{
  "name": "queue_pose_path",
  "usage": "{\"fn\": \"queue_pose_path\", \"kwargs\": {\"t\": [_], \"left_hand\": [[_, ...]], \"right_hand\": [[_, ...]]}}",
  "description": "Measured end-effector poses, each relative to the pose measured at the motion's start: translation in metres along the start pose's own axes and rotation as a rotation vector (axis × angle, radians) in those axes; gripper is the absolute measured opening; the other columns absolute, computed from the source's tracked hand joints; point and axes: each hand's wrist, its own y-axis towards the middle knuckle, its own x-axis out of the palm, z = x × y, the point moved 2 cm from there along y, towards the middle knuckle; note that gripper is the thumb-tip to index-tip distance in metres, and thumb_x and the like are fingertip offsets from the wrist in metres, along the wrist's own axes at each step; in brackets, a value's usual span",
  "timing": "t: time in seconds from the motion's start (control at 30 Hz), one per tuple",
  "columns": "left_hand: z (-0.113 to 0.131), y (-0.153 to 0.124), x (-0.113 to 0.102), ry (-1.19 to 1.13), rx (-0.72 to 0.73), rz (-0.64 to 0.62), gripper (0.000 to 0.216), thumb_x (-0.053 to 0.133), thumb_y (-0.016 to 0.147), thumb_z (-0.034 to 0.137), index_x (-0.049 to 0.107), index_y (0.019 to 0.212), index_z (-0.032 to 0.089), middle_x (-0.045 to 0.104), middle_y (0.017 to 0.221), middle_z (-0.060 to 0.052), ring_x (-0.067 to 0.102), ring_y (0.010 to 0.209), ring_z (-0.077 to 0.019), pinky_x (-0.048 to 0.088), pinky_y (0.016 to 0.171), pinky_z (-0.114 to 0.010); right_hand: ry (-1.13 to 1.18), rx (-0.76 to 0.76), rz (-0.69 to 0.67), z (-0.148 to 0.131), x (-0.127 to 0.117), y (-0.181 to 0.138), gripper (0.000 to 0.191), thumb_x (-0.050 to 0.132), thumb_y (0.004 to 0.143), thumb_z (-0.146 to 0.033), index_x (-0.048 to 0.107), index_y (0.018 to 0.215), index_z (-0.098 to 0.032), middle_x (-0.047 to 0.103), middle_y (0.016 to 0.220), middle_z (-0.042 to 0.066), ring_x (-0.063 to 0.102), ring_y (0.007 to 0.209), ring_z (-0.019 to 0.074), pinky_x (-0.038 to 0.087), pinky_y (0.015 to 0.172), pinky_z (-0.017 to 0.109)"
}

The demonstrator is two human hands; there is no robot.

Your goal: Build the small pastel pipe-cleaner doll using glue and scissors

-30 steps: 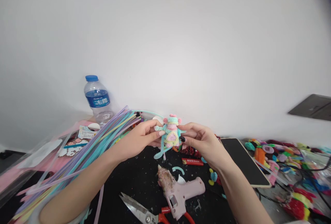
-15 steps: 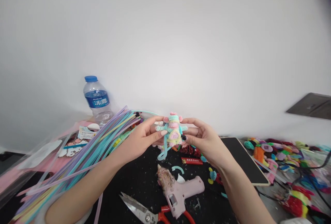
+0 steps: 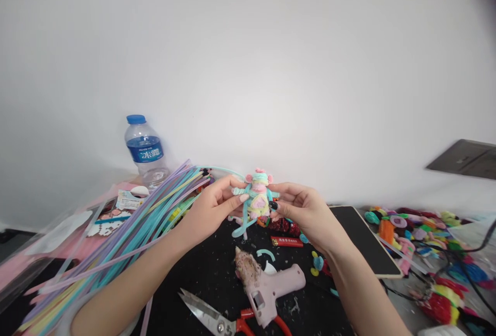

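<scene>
A small pastel pipe-cleaner figure [image 3: 258, 196], pink, teal and yellow, is held upright above the black mat. My left hand [image 3: 211, 207] pinches its left side with thumb and fingers. My right hand [image 3: 302, 209], with dark-painted nails, grips its right side. A teal pipe-cleaner tail hangs down from the figure toward the mat.
A pink glue gun [image 3: 269, 287] and red-handled scissors [image 3: 225, 320] lie on the black mat [image 3: 201, 274] below my hands. A sheaf of pastel pipe cleaners [image 3: 127, 232] fans to the left beside a water bottle [image 3: 145, 150]. A red lighter [image 3: 287, 241], a dark tablet [image 3: 364, 240] and colourful craft pieces [image 3: 418, 232] sit to the right.
Both hands and the figure have stayed almost in place; the figure has shifted only slightly between my fingers.
</scene>
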Motion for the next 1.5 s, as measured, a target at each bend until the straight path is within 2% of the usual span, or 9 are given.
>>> {"fn": "queue_pose_path", "kwargs": {"t": [0.3, 0.43, 0.7, 0.97, 1.13, 1.33, 1.5], "left_hand": [[-0.002, 0.000, 0.000, -0.004, 0.031, 0.066, 0.019, 0.059, 0.081, 0.032, 0.052, 0.096, 0.022, 0.072, 0.080, -0.001, 0.070, 0.075, -0.0220, 0.056, 0.069, -0.038], [-0.001, 0.001, 0.001, -0.023, 0.031, 0.054, 0.014, 0.060, 0.080, 0.030, 0.054, 0.089, 0.020, 0.071, 0.082, -0.001, 0.069, 0.074, -0.0211, 0.056, 0.070, -0.037], [-0.001, -0.001, 0.000, -0.063, -0.031, 0.012, 0.011, 0.061, 0.080, 0.028, 0.056, 0.085, 0.019, 0.069, 0.081, -0.001, 0.068, 0.072, -0.0199, 0.055, 0.072, -0.038], [0.000, -0.001, -0.001, -0.074, -0.103, -0.031, 0.010, 0.063, 0.078, 0.026, 0.058, 0.083, 0.019, 0.068, 0.076, 0.002, 0.066, 0.068, -0.0148, 0.054, 0.065, -0.029], [0.000, -0.002, 0.000, -0.084, -0.132, -0.051, 0.015, 0.062, 0.078, 0.028, 0.055, 0.088, 0.019, 0.069, 0.080, 0.000, 0.067, 0.071, -0.0156, 0.054, 0.068, -0.031], [-0.005, 0.000, -0.001, -0.134, -0.151, -0.113, 0.025, 0.064, 0.077, 0.032, 0.052, 0.097, 0.025, 0.069, 0.091, 0.000, 0.067, 0.080, -0.0195, 0.054, 0.073, -0.036], [-0.006, 0.000, -0.001, -0.127, -0.172, -0.139, 0.042, 0.072, 0.069, 0.027, 0.049, 0.105, 0.025, 0.067, 0.095, -0.003, 0.065, 0.085, -0.0218, 0.053, 0.069, -0.033]], "right_hand": [[-0.001, 0.016, 0.032, 0.002, 0.001, -0.001, 0.032, 0.071, 0.070, -0.022, 0.066, 0.102, -0.017, 0.070, 0.081, 0.003, 0.063, 0.063, 0.0110, 0.052, 0.065, 0.026], [0.006, 0.014, 0.036, 0.002, 0.002, 0.000, 0.030, 0.072, 0.069, -0.022, 0.068, 0.098, -0.018, 0.071, 0.084, 0.003, 0.063, 0.065, 0.0116, 0.053, 0.066, 0.027], [-0.007, 0.011, 0.019, 0.003, 0.002, 0.002, 0.025, 0.074, 0.067, -0.019, 0.070, 0.092, -0.017, 0.071, 0.072, 0.001, 0.066, 0.060, 0.0118, 0.054, 0.063, 0.025], [0.027, 0.001, -0.051, 0.005, 0.003, 0.001, 0.017, 0.078, 0.065, -0.021, 0.072, 0.081, -0.018, 0.072, 0.069, 0.000, 0.066, 0.055, 0.0105, 0.056, 0.057, 0.021], [0.052, 0.015, -0.054, 0.006, 0.001, 0.002, 0.019, 0.077, 0.065, -0.018, 0.071, 0.084, -0.019, 0.072, 0.074, -0.001, 0.067, 0.058, 0.0106, 0.057, 0.060, 0.022], [0.105, 0.040, -0.052, 0.013, -0.002, 0.006, 0.025, 0.078, 0.063, -0.020, 0.067, 0.085, -0.017, 0.071, 0.080, 0.000, 0.067, 0.062, 0.0123, 0.058, 0.061, 0.025], [0.039, 0.072, -0.017, 0.012, -0.001, 0.006, 0.036, 0.079, 0.061, -0.021, 0.061, 0.091, -0.018, 0.067, 0.091, 0.001, 0.065, 0.060, 0.0101, 0.057, 0.058, 0.025]]}}
